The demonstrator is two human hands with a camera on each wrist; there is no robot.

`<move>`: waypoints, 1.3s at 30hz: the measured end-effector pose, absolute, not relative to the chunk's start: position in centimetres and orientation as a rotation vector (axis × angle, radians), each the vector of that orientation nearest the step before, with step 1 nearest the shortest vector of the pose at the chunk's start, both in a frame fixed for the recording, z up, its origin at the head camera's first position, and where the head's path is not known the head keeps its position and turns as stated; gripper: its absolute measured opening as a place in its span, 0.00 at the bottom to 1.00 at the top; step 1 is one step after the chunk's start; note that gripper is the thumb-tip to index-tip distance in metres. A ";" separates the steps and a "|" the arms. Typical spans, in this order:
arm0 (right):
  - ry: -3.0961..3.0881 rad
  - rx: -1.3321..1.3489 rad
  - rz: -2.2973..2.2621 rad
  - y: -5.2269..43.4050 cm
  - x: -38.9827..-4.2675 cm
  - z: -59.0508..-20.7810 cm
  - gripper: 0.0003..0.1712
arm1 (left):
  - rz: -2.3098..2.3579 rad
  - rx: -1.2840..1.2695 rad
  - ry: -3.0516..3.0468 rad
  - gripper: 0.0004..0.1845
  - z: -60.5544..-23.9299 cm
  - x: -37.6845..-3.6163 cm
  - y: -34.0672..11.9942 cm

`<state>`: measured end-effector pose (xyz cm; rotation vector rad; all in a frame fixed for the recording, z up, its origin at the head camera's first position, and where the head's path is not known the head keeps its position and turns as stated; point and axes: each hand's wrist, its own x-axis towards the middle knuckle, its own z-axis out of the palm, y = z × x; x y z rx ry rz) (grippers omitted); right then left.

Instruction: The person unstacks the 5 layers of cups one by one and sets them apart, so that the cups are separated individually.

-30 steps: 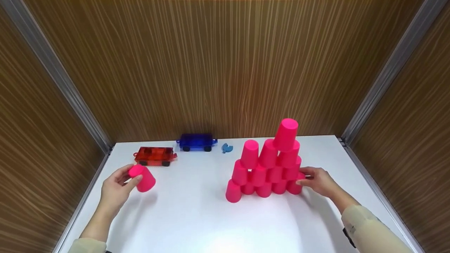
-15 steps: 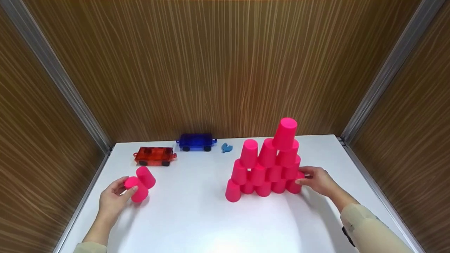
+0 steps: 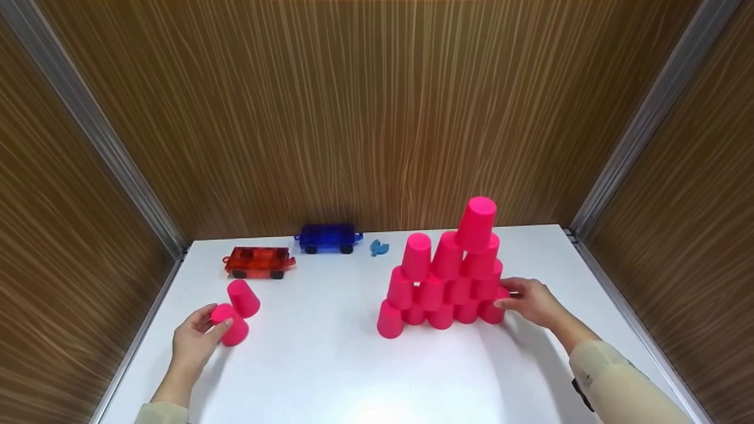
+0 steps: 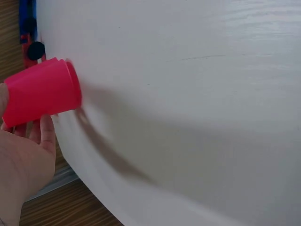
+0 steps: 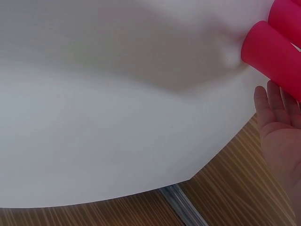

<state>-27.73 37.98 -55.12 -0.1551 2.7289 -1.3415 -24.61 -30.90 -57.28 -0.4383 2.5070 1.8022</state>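
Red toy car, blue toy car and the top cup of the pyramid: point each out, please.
red toy car (image 3: 260,259), head view, middle of its body
blue toy car (image 3: 328,237), head view, middle of its body
top cup (image 3: 476,222), head view, its side wall

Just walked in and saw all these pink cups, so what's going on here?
A person is working with pink cups on a white table. Their left hand grips one upside-down cup, with a second loose cup just behind it. The right hand touches the bottom right cups of a tall cup pyramid, which stands upright. A red toy car, a blue toy car and a small blue piece sit along the back edge.
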 end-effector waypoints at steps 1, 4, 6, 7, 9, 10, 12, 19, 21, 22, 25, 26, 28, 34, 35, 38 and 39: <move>2.727 -0.158 -1.344 38.0 -27.7 -55.2 0.33 | 1.808 -0.443 2.505 0.41 -57.3 -24.7 -30.9; 2.722 -0.143 -1.361 37.9 -27.8 -55.2 0.33 | 1.821 -0.445 2.500 0.41 -57.5 -24.9 -30.9; 2.721 -0.150 -1.356 37.9 -27.8 -55.2 0.33 | 1.818 -0.453 2.498 0.41 -57.5 -24.9 -30.8; 2.724 -0.148 -1.349 37.9 -27.8 -55.2 0.33 | 1.814 -0.458 2.499 0.41 -57.6 -25.0 -30.8; 2.724 -0.135 -1.349 37.9 -27.8 -55.2 0.33 | 1.804 -0.456 2.506 0.41 -57.6 -25.0 -30.8; 2.724 -0.143 -1.345 37.9 -27.8 -55.1 0.33 | 1.799 -0.456 2.510 0.41 -57.6 -25.1 -30.8; 2.725 -0.150 -1.336 38.0 -27.8 -55.1 0.33 | 1.792 -0.452 2.517 0.42 -57.6 -25.1 -30.8; 2.728 -0.136 -1.341 38.0 -27.7 -55.1 0.33 | 1.756 -0.449 2.525 0.48 -57.6 -25.3 -30.8; 2.731 -0.145 -1.343 38.0 -27.7 -55.2 0.33 | 1.737 -0.458 2.528 0.50 -57.6 -25.3 -30.9; 2.733 -0.150 -1.341 38.0 -27.8 -55.3 0.33 | 1.727 -0.466 2.531 0.51 -57.5 -25.3 -31.0; 2.734 -0.156 -1.347 38.0 -27.9 -55.3 0.32 | 1.704 -0.470 2.543 0.52 -56.7 -25.2 -31.1; 2.732 -0.156 -1.347 37.9 -27.8 -55.4 0.32 | 1.692 -0.468 2.557 0.51 -56.3 -25.1 -31.1; 2.726 -0.149 -1.348 37.7 -27.8 -55.4 0.32 | 1.667 -0.450 2.597 0.51 -55.4 -24.8 -31.0; 2.714 -0.155 -1.364 37.7 -27.6 -55.2 0.30 | 1.626 -0.301 2.772 0.50 -50.8 -24.4 -29.6; 2.714 -0.159 -1.369 37.7 -27.6 -55.2 0.30 | 1.622 -0.263 2.798 0.50 -49.9 -24.4 -29.2; 2.725 -0.166 -1.369 37.8 -27.6 -55.2 0.30 | 1.618 -0.136 2.847 0.49 -47.2 -24.5 -27.6; 2.726 -0.154 -1.369 37.8 -27.6 -55.2 0.30 | 1.626 -0.088 2.857 0.49 -46.4 -24.6 -27.0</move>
